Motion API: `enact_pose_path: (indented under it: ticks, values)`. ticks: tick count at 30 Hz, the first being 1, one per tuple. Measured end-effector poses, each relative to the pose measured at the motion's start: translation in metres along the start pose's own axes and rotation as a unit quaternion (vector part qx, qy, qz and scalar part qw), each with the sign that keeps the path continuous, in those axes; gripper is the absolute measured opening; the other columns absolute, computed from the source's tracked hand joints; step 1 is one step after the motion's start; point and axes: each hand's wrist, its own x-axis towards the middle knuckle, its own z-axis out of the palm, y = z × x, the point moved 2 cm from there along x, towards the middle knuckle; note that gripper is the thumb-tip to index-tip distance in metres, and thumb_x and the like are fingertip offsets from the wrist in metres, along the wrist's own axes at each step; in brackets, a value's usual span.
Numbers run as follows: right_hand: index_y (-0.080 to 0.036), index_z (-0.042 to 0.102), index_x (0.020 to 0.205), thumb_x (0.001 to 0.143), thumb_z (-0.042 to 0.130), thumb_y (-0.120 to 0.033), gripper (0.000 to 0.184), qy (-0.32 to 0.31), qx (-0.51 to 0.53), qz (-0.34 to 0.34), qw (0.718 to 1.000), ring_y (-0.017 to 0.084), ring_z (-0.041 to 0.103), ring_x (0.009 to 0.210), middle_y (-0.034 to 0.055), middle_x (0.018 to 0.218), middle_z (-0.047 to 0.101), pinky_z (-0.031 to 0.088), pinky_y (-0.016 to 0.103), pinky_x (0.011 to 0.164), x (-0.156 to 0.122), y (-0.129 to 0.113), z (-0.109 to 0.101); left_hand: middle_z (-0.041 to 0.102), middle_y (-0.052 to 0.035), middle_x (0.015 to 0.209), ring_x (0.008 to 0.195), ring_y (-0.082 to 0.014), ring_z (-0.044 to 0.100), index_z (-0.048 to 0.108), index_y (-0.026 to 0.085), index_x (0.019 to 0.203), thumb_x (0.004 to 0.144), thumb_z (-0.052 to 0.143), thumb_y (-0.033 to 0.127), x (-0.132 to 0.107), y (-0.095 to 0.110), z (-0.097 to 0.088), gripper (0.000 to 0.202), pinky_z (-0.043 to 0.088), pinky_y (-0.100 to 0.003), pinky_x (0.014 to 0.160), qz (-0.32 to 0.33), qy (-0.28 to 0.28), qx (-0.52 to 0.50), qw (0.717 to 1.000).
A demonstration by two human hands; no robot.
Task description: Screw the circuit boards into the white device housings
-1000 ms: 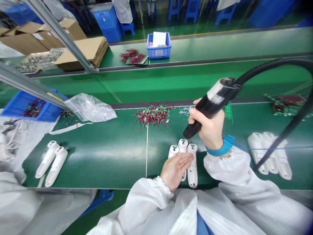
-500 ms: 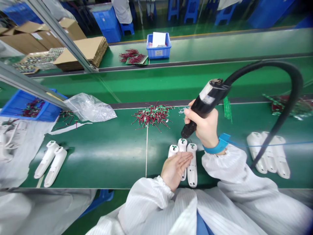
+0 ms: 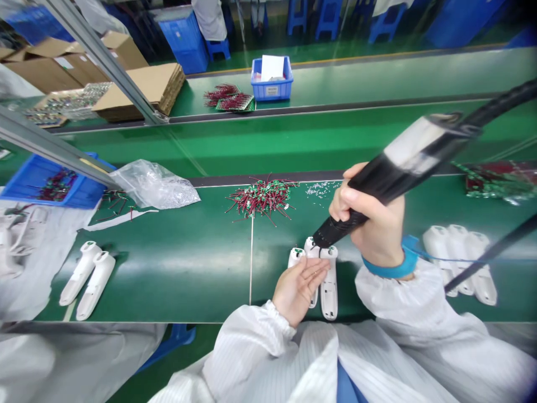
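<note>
My right hand (image 3: pixel 380 224) is wrapped round a black electric screwdriver (image 3: pixel 394 168), tilted with its tip down at the head of the middle white plastic housing (image 3: pixel 310 245). On either side of that one lie a left housing (image 3: pixel 296 256) and a right housing (image 3: pixel 329 294), with green bits showing in their top ends. Palm up, my left hand (image 3: pixel 293 291) rests over the left and middle housings, its fingers stretched out and reaching the right one. A tiny speck shows on the fingers, too small to name. The screwdriver's nose hides part of the middle housing's head.
Small green boards with red wires (image 3: pixel 266 198) lie heaped ahead, beside scattered tiny silvery pieces (image 3: pixel 321 189). Two white housings (image 3: pixel 95 285) lie left; several housings (image 3: pixel 459 257) lie right behind the screwdriver's cable (image 3: pixel 499 246). A plastic bag (image 3: pixel 153 184) and blue bin (image 3: pixel 84 193) stand left.
My right hand has moved right and tilted the screwdriver lower, bringing its tip onto the middle housing's head. The cable has swung right. My left hand has barely shifted.
</note>
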Motion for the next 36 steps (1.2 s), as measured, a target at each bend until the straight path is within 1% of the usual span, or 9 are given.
enact_pose_path:
  ticks: [4, 10, 17, 20, 23, 25, 28, 31, 36]
  values:
    - [-0.025, 0.061, 0.084, 0.067, 0.077, -0.026, 0.023, -0.010, 0.024, 0.024, 0.999, 0.009, 0.041, 0.038, -0.0063, 0.052, 0.047, 0.035, 0.026, 0.037, -0.006, -0.011, 0.006, 0.074, -0.0206, 0.093, 0.099, -0.0241, 0.071, 0.069, 0.003, 0.079, 0.098, 0.048, 0.025, -0.003, 0.003, 0.004, 0.035, 0.048, -0.033, 0.103, -0.016, -0.005, -0.025, 1.000]
    - [-0.024, 0.063, 0.081, 0.063, 0.081, -0.027, 0.026, 0.000, 0.045, 0.034, 0.998, 0.008, 0.040, 0.037, -0.0059, 0.054, 0.048, 0.035, 0.026, 0.036, -0.009, -0.009, 0.009, 0.073, -0.0186, 0.094, 0.099, -0.0232, 0.071, 0.069, 0.002, 0.087, 0.097, 0.048, 0.020, -0.006, 0.006, 0.007, 0.029, 0.049, -0.032, 0.101, -0.026, -0.003, -0.043, 0.999]
    - [-0.022, 0.062, 0.085, 0.070, 0.074, -0.020, 0.020, -0.022, 0.060, 0.028, 0.998, 0.008, 0.043, 0.039, -0.0056, 0.055, 0.050, 0.037, 0.024, 0.038, -0.013, -0.005, 0.011, 0.074, -0.0161, 0.086, 0.087, -0.0194, 0.073, 0.069, 0.001, 0.089, 0.101, 0.037, 0.020, -0.008, 0.008, 0.008, 0.039, 0.051, -0.029, 0.097, -0.042, -0.014, -0.049, 0.998]
    - [-0.022, 0.061, 0.087, 0.072, 0.071, -0.019, 0.019, -0.032, 0.052, 0.022, 0.998, 0.008, 0.044, 0.040, -0.0057, 0.057, 0.050, 0.037, 0.024, 0.039, -0.014, -0.003, 0.012, 0.074, -0.0166, 0.087, 0.089, -0.0203, 0.073, 0.069, 0.001, 0.090, 0.101, 0.038, 0.022, -0.006, 0.008, 0.006, 0.039, 0.049, -0.030, 0.100, -0.048, -0.020, -0.046, 0.998]
    - [-0.022, 0.060, 0.088, 0.074, 0.071, -0.019, 0.018, -0.036, 0.046, 0.022, 0.998, 0.008, 0.045, 0.040, -0.0060, 0.056, 0.050, 0.038, 0.024, 0.039, -0.014, 0.002, 0.012, 0.073, -0.0205, 0.095, 0.098, -0.0238, 0.071, 0.069, -0.001, 0.092, 0.100, 0.037, 0.025, -0.004, 0.009, 0.004, 0.042, 0.045, -0.032, 0.105, -0.048, -0.046, -0.045, 0.997]
    - [-0.021, 0.061, 0.089, 0.074, 0.071, -0.018, 0.019, -0.030, 0.036, 0.020, 0.999, 0.008, 0.047, 0.041, -0.0061, 0.055, 0.051, 0.039, 0.024, 0.041, -0.013, 0.008, 0.011, 0.072, -0.0241, 0.102, 0.105, -0.0280, 0.068, 0.068, -0.003, 0.094, 0.098, 0.037, 0.025, -0.005, 0.010, 0.002, 0.042, 0.043, -0.036, 0.108, -0.045, -0.071, -0.046, 0.995]
    - [-0.021, 0.061, 0.091, 0.073, 0.073, -0.019, 0.022, -0.014, -0.004, 0.010, 1.000, 0.009, 0.050, 0.043, -0.0060, 0.056, 0.053, 0.042, 0.026, 0.046, -0.010, 0.019, 0.008, 0.070, -0.0266, 0.107, 0.112, -0.0320, 0.065, 0.067, -0.004, 0.094, 0.091, 0.039, 0.018, -0.008, 0.013, -0.004, 0.035, 0.039, -0.040, 0.111, -0.047, -0.089, -0.039, 0.994]
    - [-0.021, 0.061, 0.091, 0.072, 0.075, -0.021, 0.024, -0.004, -0.036, 0.011, 0.999, 0.009, 0.051, 0.043, -0.0063, 0.057, 0.054, 0.043, 0.026, 0.047, -0.008, 0.028, 0.006, 0.071, -0.0250, 0.108, 0.112, -0.0310, 0.065, 0.065, -0.003, 0.097, 0.082, 0.041, 0.010, -0.013, 0.015, -0.012, 0.031, 0.037, -0.041, 0.113, -0.035, -0.075, -0.019, 0.996]
    - [-0.020, 0.061, 0.091, 0.071, 0.075, -0.021, 0.024, -0.003, -0.039, 0.027, 0.999, 0.009, 0.050, 0.043, -0.0069, 0.057, 0.054, 0.042, 0.025, 0.047, -0.007, 0.037, 0.006, 0.073, -0.0233, 0.102, 0.106, -0.0299, 0.068, 0.064, -0.004, 0.099, 0.075, 0.043, 0.001, -0.013, 0.013, -0.025, 0.032, 0.038, -0.042, 0.113, -0.006, -0.038, 0.008, 0.999]
